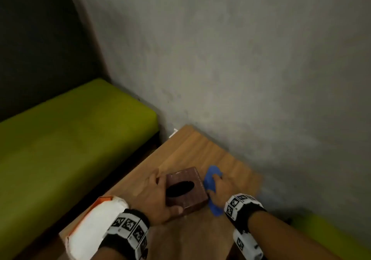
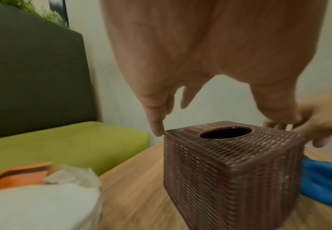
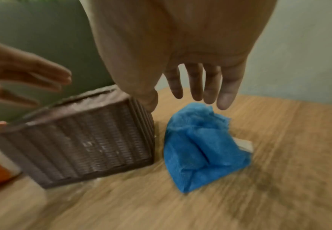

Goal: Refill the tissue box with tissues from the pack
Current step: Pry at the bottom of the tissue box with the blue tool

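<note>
A brown woven tissue box (image 1: 197, 199) with a dark oval opening stands upright on the wooden table (image 1: 200, 149); nothing shows in its opening. My left hand (image 1: 158, 195) spans the box's left side with straight fingers (image 2: 155, 124), the index tip at the top corner and the thumb at the near corner. My right hand (image 1: 220, 185) hovers over a crumpled blue cloth (image 3: 200, 147) just right of the box (image 3: 82, 144), its fingers (image 3: 196, 87) straight and its thumb at the box's top edge. The white tissue pack (image 1: 94, 225) with orange print lies at the table's near-left corner.
A green cushioned bench (image 1: 70, 139) runs along the table's left side, with a dark backrest (image 2: 33, 70) behind it. A grey wall (image 1: 241, 79) borders the table at the back and right. Another green cushion (image 1: 321, 233) shows at the lower right.
</note>
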